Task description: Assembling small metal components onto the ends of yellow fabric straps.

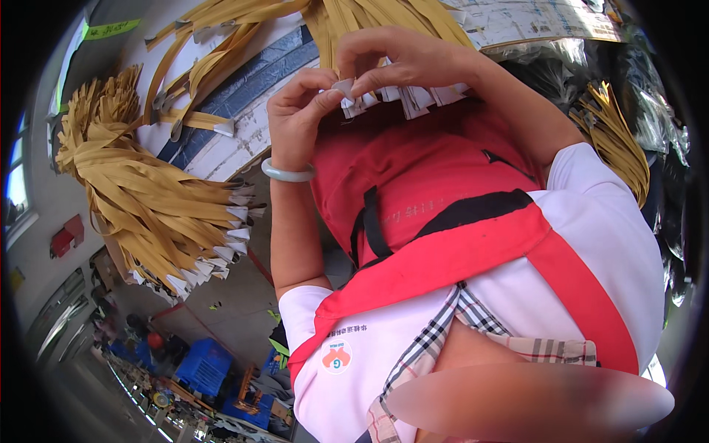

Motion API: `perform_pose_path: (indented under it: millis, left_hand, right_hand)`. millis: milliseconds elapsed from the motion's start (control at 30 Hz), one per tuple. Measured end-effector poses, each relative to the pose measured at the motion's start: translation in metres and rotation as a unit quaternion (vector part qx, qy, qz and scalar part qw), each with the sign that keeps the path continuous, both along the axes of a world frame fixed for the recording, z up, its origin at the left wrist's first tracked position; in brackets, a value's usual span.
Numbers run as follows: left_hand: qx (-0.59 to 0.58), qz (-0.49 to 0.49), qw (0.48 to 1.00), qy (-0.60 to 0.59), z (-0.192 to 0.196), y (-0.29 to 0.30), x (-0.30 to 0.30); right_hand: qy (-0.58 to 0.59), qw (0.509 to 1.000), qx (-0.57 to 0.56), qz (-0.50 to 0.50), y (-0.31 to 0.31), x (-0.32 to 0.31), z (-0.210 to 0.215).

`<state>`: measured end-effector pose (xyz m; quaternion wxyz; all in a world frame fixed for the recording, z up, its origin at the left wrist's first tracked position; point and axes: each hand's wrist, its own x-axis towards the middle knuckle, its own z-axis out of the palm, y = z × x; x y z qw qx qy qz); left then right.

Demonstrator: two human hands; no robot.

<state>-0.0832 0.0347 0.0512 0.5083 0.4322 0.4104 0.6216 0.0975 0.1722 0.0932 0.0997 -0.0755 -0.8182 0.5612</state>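
At the table's near edge, my left hand (297, 114), with a pale bangle at its wrist, pinches a small white tab (343, 88) between thumb and fingers. My right hand (406, 60) meets it from the other side, its thumb and forefinger closed at the same tab. The tab appears to be the end of a mustard-yellow zipper tape, partly hidden by my fingers. Behind and beneath my hands, a thick bundle of zipper tapes (384, 15) lies across the table, its white-tipped ends hanging over the edge above my red apron (443, 159).
Left, a large bundle of zipper tapes (133, 184) hangs with white-tipped ends low. Several loose tapes (196, 119) lie on the worn white table (247, 134). Another bundle (619, 144) rests at right beside clear plastic wrapping (653, 96). A blue crate (205, 367) stands lower left.
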Motion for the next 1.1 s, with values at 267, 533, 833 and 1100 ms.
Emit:
perform_pose_path:
  millis: [267, 533, 833, 1100]
  left_hand:
    - [-0.050, -0.041, 0.996, -0.069, 0.006, 0.003, -0.003]
    - [-0.050, 0.087, 0.995, -0.015, 0.005, 0.000, 0.014]
    - [-0.033, 0.229, 0.972, -0.044, 0.030, 0.001, 0.037]
    - [0.062, 0.158, 0.943, 0.286, 0.002, -0.004, 0.008]
  right_hand:
    - [-0.013, 0.988, -0.155, 0.003, 0.000, -0.005, -0.002]
    - [0.003, 0.996, 0.023, -0.087, -0.010, -0.014, -0.003]
    - [0.149, 0.963, 0.123, -0.187, -0.007, -0.019, -0.040]
    - [-0.038, 0.983, -0.106, -0.145, -0.015, -0.012, -0.014]
